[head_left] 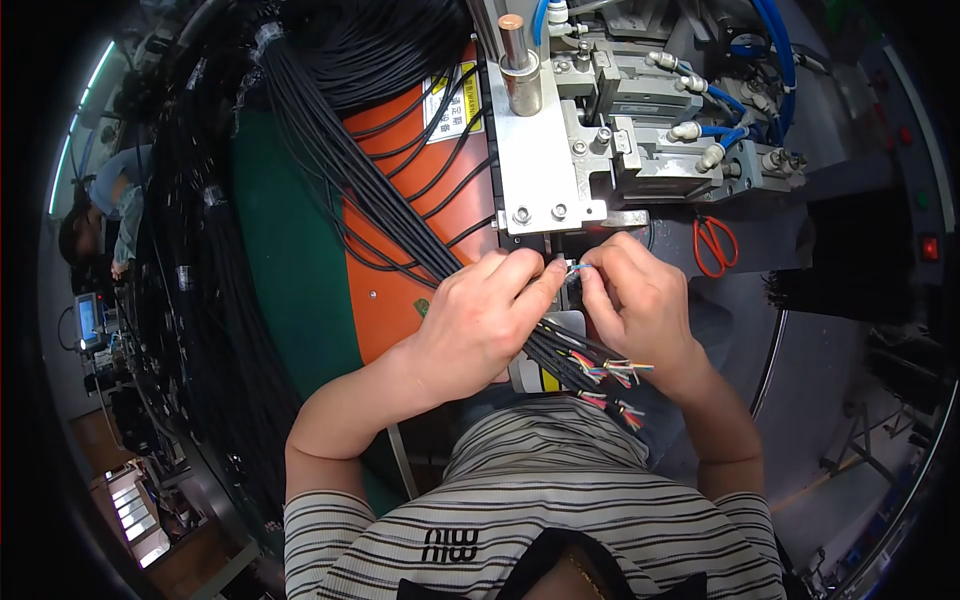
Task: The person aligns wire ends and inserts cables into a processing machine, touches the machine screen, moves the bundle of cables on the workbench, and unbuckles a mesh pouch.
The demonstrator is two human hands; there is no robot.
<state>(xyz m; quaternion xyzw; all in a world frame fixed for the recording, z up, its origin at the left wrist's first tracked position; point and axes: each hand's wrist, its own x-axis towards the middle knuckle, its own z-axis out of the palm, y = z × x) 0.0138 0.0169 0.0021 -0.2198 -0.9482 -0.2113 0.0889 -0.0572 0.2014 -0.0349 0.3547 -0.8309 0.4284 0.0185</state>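
Observation:
My left hand (pixel 488 312) is closed over a bundle of black cables (pixel 395 215), its thumb and index finger pinched at a cable end in front of the machine's metal bracket (pixel 540 165). My right hand (pixel 638 308) is closed too, pinching thin wires (pixel 579 268), one of them blue, close to the left fingertips. What exactly lies between the left fingertips is partly hidden. Below both hands, several cable ends (pixel 610 370) fan out with stripped red, yellow, white and other coloured wires.
Red-handled scissors (pixel 715 247) lie right of the machine. Pneumatic cylinders (pixel 660 150) with blue hoses stand at the back right. More black cables (pixel 370 50) are heaped on the orange surface (pixel 385 310). Another person (pixel 110 200) is at the far left.

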